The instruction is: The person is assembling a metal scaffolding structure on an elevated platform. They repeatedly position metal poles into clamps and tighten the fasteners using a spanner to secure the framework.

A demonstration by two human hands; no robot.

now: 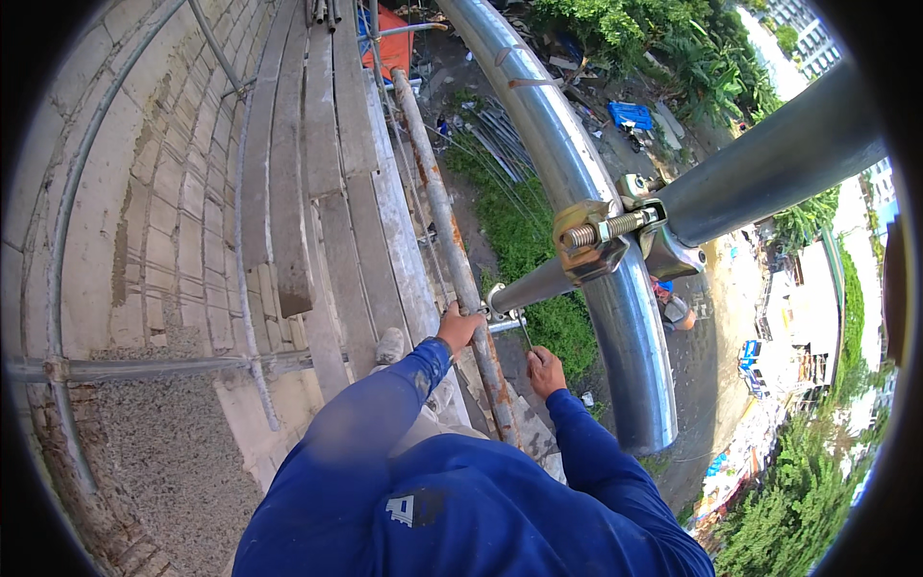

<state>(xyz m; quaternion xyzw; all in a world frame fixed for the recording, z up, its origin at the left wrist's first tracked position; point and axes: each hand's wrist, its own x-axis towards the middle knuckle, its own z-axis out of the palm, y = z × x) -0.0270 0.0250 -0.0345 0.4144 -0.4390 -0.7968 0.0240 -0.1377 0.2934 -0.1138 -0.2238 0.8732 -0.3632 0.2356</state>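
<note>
Work site: scaffold, seen from above. Main item is a rusty pole (441, 213), standing just right of the planks (322, 135). Its long axis runs steeply through the view, upper end leaning left, lower end leaning right and finishing near the person's blue shirt (452, 500).

Left hand (460, 327): closed on the pole from its left side, at about the height of the lower clamp (495, 310). How far the fingers wrap behind: cannot tell.

Right hand (545, 370): fist curled closed around a thin tool (525, 333). Tool's long axis is near upright in view, tilted slightly left; its free end points up and away from the person, toward the lower clamp. Contact between tip and clamp too small to tell.

Lower clamp sits against the right side of the pole. From it a dark pipe (769, 159) slants up to the right, crossing beneath a bright pipe (558, 144). Bright pipe's long axis: top left to bottom right, bowed in this lens, open lower end pointing down. Upper clamp (591, 252) at the crossing, bolt lying roughly crosswise to the bright pipe.

Left side: block wall (183, 192) beyond the planks. One shoe (389, 346) shows beside the left hand. Grass (505, 226) lies well below.
</note>
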